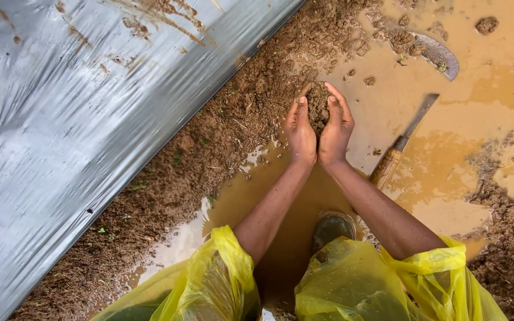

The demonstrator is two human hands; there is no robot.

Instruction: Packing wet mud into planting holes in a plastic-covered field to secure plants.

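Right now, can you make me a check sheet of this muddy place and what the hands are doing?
Surface: brown puddle and wet soil bank.
Job's things: mud clump, cupped between both hands above the bank's edge.
Clutter: wooden-handled knife lying in the puddle; curved blade half sunk near the top.
Grippers: left hand and right hand pressed side by side around the clump.
Cables: nothing seen.
Surroundings: silver plastic sheet along the bank; yellow raincoat sleeves; boot in the water.

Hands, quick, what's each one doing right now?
Left hand: cupped, scooping a clump of wet brown soil.
Right hand: cupped against the left, holding the same clump.
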